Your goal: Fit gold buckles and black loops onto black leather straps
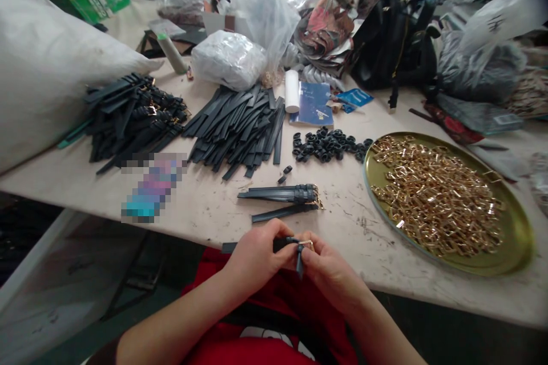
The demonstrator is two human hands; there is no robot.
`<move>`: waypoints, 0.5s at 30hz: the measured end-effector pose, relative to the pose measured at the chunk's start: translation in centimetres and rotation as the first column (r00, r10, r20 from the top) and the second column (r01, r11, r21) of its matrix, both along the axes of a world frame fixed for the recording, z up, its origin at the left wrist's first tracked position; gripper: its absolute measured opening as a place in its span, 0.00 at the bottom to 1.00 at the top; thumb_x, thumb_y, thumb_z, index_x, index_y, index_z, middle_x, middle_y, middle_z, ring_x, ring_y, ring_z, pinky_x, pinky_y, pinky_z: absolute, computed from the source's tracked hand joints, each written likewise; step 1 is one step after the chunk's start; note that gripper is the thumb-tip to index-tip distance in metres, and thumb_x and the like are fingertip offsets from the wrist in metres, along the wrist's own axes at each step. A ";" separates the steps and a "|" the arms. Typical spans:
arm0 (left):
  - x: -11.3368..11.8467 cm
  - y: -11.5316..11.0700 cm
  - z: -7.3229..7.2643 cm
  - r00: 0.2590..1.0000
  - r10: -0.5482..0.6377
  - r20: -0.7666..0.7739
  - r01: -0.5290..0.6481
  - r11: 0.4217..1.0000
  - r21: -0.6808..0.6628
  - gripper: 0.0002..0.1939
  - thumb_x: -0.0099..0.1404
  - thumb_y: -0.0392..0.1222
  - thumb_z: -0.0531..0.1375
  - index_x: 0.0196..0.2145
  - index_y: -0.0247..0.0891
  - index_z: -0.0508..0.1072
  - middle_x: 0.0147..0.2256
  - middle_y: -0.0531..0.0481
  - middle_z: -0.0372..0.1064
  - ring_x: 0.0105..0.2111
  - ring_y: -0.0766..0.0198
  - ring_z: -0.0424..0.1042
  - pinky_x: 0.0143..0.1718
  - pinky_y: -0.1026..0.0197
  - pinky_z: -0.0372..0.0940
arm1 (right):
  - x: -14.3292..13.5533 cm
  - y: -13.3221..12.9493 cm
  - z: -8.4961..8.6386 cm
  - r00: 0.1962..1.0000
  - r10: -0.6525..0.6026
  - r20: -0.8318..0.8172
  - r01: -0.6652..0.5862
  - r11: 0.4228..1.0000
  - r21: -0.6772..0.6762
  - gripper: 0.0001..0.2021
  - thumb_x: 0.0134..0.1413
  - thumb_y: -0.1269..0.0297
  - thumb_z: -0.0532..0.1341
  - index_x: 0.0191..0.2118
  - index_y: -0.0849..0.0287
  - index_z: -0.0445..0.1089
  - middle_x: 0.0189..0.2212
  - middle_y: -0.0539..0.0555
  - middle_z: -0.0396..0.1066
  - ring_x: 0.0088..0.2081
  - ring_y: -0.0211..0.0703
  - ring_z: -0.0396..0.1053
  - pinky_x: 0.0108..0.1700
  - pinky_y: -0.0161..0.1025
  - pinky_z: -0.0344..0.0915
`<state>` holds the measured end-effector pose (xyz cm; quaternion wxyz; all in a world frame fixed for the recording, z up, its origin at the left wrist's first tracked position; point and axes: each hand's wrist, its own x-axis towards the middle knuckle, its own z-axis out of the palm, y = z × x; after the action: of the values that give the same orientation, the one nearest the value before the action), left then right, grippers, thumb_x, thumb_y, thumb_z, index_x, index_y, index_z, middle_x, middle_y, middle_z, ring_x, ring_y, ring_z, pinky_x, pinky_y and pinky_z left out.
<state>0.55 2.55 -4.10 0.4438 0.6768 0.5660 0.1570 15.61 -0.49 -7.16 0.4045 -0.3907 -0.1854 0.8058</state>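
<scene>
My left hand point(259, 248) is closed around a dark leather strap point(228, 247), whose long end sticks out to the left at the table's front edge. Pinched in my right hand point(331, 265) is a gold buckle point(306, 243), with the strap's short end point(299, 262) hanging down from it between my hands. Just beyond them lie a few finished-looking straps with buckles point(278, 194), side by side. Two loose black strap loops point(285, 174) rest behind those. My fingers hide part of the buckle.
A round gold tray point(524, 245) heaped with gold buckles point(440, 199) stands right. Black loops point(329, 144), bare straps point(240, 125) and buckled straps point(137, 117) form piles. A white cylinder point(291, 91) stands by a blue booklet point(311, 104). A white sack point(55, 68) bulges at left.
</scene>
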 end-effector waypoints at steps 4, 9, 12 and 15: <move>-0.2 -0.1 0.6 0.968 0.037 0.247 0.000 0.989 -0.147 0.06 0.55 0.42 0.58 0.31 0.37 0.68 0.28 0.55 0.69 0.28 0.67 0.66 0.31 0.66 0.60 | 0.2 0.1 0.0 0.963 -0.146 0.228 0.119 0.984 0.130 0.14 0.43 0.54 0.63 0.28 0.58 0.62 0.22 0.46 0.61 0.24 0.34 0.57 0.29 0.34 0.56; -0.4 -0.9 1.1 0.921 0.069 0.383 0.041 0.961 -0.274 0.08 0.55 0.38 0.57 0.34 0.36 0.69 0.30 0.54 0.69 0.29 0.69 0.66 0.31 0.67 0.60 | 0.2 -0.6 -0.1 0.685 -0.382 0.621 0.143 0.905 0.400 0.11 0.46 0.59 0.62 0.29 0.55 0.58 0.22 0.45 0.60 0.25 0.36 0.58 0.30 0.35 0.57; -0.5 -1.6 0.8 0.899 0.114 0.423 0.060 0.924 -0.378 0.08 0.56 0.40 0.56 0.34 0.35 0.69 0.27 0.55 0.68 0.23 0.71 0.64 0.26 0.68 0.59 | 0.3 -1.3 0.2 0.671 -0.297 0.680 -0.008 0.913 0.407 0.10 0.47 0.59 0.60 0.34 0.54 0.59 0.21 0.44 0.60 0.23 0.36 0.58 0.26 0.34 0.57; -0.5 -2.5 0.5 0.865 0.134 0.484 0.111 0.889 -0.444 0.10 0.55 0.41 0.57 0.34 0.34 0.69 0.28 0.53 0.69 0.24 0.71 0.65 0.27 0.68 0.61 | 0.3 -2.2 0.6 0.684 -0.201 0.701 -0.134 0.911 0.391 0.07 0.49 0.59 0.57 0.31 0.54 0.58 0.18 0.43 0.59 0.19 0.36 0.58 0.23 0.34 0.55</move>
<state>0.02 0.00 -3.62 0.7211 0.4851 0.4557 0.1924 15.90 -2.72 -6.53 0.3850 -0.5872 -0.4886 0.5179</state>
